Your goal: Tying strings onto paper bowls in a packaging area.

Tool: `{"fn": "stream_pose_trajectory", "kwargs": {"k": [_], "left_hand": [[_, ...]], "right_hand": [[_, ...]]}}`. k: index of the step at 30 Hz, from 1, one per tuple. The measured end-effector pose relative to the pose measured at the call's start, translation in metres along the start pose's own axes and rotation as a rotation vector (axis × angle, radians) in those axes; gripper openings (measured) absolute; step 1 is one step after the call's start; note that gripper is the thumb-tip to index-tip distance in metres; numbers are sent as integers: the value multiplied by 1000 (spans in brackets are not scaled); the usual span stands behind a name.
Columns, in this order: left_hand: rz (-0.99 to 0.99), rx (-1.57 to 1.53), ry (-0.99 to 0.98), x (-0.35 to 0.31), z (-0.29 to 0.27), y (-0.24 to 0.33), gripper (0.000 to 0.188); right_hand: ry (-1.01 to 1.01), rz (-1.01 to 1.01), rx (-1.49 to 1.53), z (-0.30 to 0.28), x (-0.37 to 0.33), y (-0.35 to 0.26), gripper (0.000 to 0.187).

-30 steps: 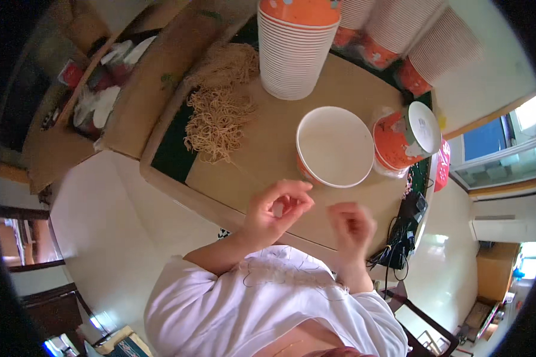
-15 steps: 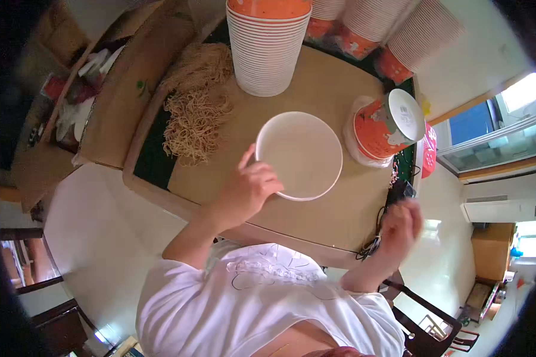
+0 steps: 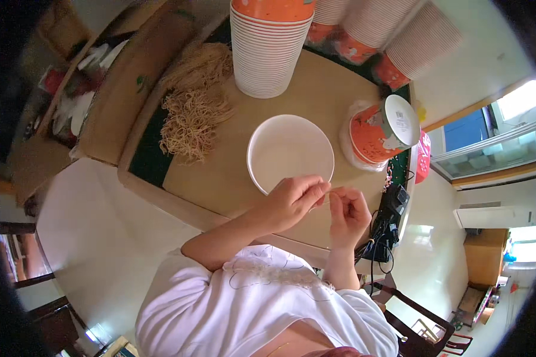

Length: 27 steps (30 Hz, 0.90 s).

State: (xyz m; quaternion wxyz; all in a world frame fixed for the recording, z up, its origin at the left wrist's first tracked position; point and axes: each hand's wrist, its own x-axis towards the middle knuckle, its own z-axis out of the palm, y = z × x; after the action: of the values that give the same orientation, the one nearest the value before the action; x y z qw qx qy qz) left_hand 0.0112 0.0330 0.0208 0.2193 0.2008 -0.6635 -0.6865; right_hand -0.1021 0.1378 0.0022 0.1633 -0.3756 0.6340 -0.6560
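A round white paper bucket (image 3: pixel 290 149) stands in front of me, its open mouth facing up. At its near right rim my left hand (image 3: pixel 301 199) is closed in a pinch, thumb against fingers. Close beside it, my right hand (image 3: pixel 348 214) also pinches, its fingertips almost meeting the left ones. Something thin and pale may run between them, too fine to make out. To the left of the bucket lies a tangled heap of thin beige strands (image 3: pixel 193 125). A tall stack of white-rimmed paper buckets (image 3: pixel 265 59) rises behind it.
An upside-down orange bucket (image 3: pixel 369 134) sits on the right, partly wrapped in clear plastic. More stacked buckets (image 3: pixel 423 41) lean at the back right. Black cables and an adapter (image 3: pixel 393 205) lie at the table's right edge. A large cardboard box (image 3: pixel 116 101) stands at the left.
My left hand has let go of the bucket's rim and moved right. My right hand has come in leftward to meet it. The bucket has shifted slightly left in the picture.
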Motion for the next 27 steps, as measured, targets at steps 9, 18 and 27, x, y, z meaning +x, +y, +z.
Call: {"fn": "stream_pose_trajectory", "kwargs": {"k": [9,18,27], "left_hand": [[73,68,37,6,0,-9,14],[65,161,90,12,1,-5,20],[194,204,139,15,8,-17,17]], "right_hand": [[-88,79,-36,-2,5,-3,8],[-43,178,-18,-4,7,2,5],[-37,205,42,-5,9,3,7]]}}
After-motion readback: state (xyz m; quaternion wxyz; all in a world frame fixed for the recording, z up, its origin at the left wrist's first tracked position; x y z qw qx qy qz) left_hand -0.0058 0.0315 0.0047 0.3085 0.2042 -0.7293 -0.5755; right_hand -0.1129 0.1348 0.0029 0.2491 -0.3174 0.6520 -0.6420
